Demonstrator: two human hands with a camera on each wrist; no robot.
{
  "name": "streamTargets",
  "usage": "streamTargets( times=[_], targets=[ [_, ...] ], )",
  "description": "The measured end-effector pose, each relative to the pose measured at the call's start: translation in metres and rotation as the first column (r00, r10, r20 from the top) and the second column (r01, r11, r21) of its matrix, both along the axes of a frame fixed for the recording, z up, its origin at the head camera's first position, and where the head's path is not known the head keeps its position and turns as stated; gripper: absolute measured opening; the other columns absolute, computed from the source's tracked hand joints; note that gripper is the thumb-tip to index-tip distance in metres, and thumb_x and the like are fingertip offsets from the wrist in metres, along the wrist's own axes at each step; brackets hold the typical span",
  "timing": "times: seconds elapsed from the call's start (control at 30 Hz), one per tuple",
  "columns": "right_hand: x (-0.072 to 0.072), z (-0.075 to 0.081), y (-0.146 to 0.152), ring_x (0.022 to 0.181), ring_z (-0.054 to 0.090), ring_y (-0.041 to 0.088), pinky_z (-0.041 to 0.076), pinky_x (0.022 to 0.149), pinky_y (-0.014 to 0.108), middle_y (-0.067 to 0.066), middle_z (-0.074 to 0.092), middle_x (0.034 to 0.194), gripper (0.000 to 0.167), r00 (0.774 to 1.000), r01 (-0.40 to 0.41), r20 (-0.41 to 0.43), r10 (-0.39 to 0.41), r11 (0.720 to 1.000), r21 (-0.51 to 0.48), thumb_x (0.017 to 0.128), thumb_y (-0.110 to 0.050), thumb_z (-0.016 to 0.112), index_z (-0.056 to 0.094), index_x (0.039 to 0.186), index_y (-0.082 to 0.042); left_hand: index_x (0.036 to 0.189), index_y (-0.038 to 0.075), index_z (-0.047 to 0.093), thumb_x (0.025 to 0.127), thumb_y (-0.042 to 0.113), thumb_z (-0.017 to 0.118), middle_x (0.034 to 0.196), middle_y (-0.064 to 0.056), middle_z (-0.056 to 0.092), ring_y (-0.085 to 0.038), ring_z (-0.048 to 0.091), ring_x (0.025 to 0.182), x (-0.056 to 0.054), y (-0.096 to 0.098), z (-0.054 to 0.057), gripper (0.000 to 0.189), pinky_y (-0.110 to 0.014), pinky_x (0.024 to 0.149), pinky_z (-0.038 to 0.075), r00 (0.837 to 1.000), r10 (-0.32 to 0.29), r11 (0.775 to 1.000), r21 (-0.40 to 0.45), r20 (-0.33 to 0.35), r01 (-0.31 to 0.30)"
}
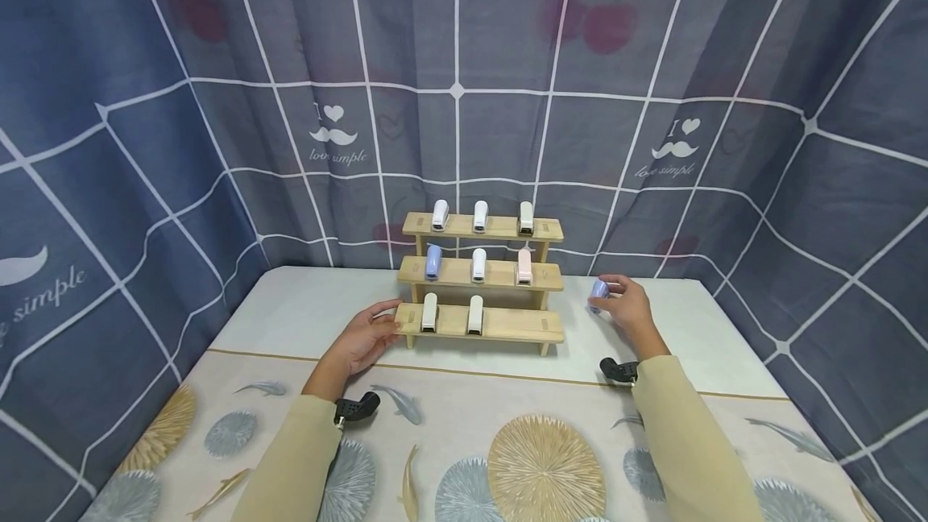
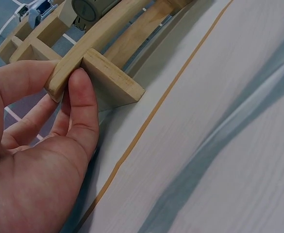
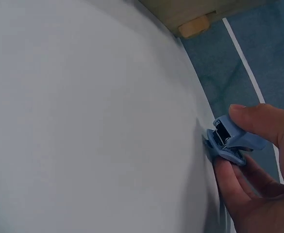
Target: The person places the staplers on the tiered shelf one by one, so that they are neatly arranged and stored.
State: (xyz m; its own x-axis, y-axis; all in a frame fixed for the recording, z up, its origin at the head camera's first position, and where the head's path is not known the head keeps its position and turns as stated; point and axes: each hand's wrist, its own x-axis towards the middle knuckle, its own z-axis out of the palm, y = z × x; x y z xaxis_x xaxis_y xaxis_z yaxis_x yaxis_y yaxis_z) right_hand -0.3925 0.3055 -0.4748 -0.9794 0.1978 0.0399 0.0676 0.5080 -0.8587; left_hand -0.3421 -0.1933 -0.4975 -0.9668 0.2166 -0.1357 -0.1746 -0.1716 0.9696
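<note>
A three-step wooden display rack [image 1: 478,322] stands at the back of the table. At the left end of its lowest step my left hand [image 1: 368,337] pinches the board, thumb and fingers [image 2: 83,104] on opposite faces. To the right of the rack my right hand [image 1: 629,306] holds a blue mini stapler [image 3: 229,138] between thumb and fingers, close over the white surface. Two white staplers sit on the bottom step, one a white stapler [image 1: 474,315] near its middle. The middle step carries a blue stapler [image 1: 432,263], a white stapler [image 1: 478,265] and a pink stapler [image 1: 524,267].
Three pale staplers stand on the top step, among them a cream stapler [image 1: 525,217] at right. A patterned tablecloth [image 1: 449,425] covers the front of the table, with a white strip [image 1: 290,304] behind it. A dark checked curtain [image 1: 406,135] encloses the back and sides.
</note>
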Motion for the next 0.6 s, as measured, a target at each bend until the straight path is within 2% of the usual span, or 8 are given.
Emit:
streamTargets(
  times=[0.13,0.23,0.47,0.53,0.6],
  targets=[
    [0.004,-0.002,-0.001,0.128,0.058,0.044,0.061,0.091,0.033,0.030,0.050,0.147,0.064,1.000,-0.004,-0.005,0.004,0.998,-0.058,0.087,-0.009,0.080,0.054,0.144,-0.004,0.157,0.000,0.032,0.097,-0.010,0.054,0.107,0.000,0.059,-0.009,0.065,0.091,0.000,-0.001,-0.001,0.065,-0.018,0.079,0.058,1.000,-0.003,1.000,-0.002,-0.004,0.003],
    [0.009,-0.005,-0.001,0.125,0.059,0.040,0.061,0.080,0.022,0.029,0.049,0.148,0.064,1.000,-0.022,-0.019,0.020,0.993,-0.112,0.086,-0.008,0.080,0.054,0.145,-0.005,0.157,0.000,0.031,0.097,-0.009,0.054,0.107,0.000,0.059,-0.009,0.065,0.091,0.000,-0.001,-0.001,0.065,-0.018,0.079,0.058,1.000,-0.005,1.000,-0.008,-0.005,0.005],
    [0.021,-0.010,-0.002,0.106,0.065,0.017,0.061,0.078,0.019,0.024,0.053,0.147,0.068,0.996,-0.078,-0.054,0.069,0.979,-0.187,0.085,-0.007,0.082,0.053,0.146,-0.006,0.157,-0.001,0.031,0.097,-0.010,0.053,0.105,0.001,0.059,-0.009,0.064,0.089,0.001,0.000,-0.001,0.065,-0.018,0.077,0.058,1.000,-0.005,1.000,-0.004,-0.003,0.005],
    [0.024,-0.010,-0.002,0.106,0.064,0.016,0.060,0.078,0.018,0.023,0.053,0.146,0.069,0.995,-0.089,-0.061,0.079,0.979,-0.185,0.084,-0.007,0.083,0.054,0.146,-0.007,0.157,-0.001,0.031,0.097,-0.010,0.053,0.106,0.001,0.059,-0.009,0.064,0.089,0.002,0.000,0.000,0.065,-0.018,0.077,0.057,1.000,-0.005,1.000,-0.005,-0.004,0.005],
    [0.028,-0.010,-0.003,0.110,0.065,0.020,0.059,0.077,0.017,0.024,0.053,0.146,0.070,0.993,-0.103,-0.067,0.092,0.979,-0.178,0.083,-0.007,0.083,0.054,0.146,-0.007,0.157,-0.001,0.031,0.097,-0.010,0.053,0.106,0.001,0.059,-0.009,0.064,0.089,0.001,0.000,0.000,0.065,-0.018,0.077,0.057,1.000,-0.007,1.000,-0.007,-0.005,0.007]
  ],
)
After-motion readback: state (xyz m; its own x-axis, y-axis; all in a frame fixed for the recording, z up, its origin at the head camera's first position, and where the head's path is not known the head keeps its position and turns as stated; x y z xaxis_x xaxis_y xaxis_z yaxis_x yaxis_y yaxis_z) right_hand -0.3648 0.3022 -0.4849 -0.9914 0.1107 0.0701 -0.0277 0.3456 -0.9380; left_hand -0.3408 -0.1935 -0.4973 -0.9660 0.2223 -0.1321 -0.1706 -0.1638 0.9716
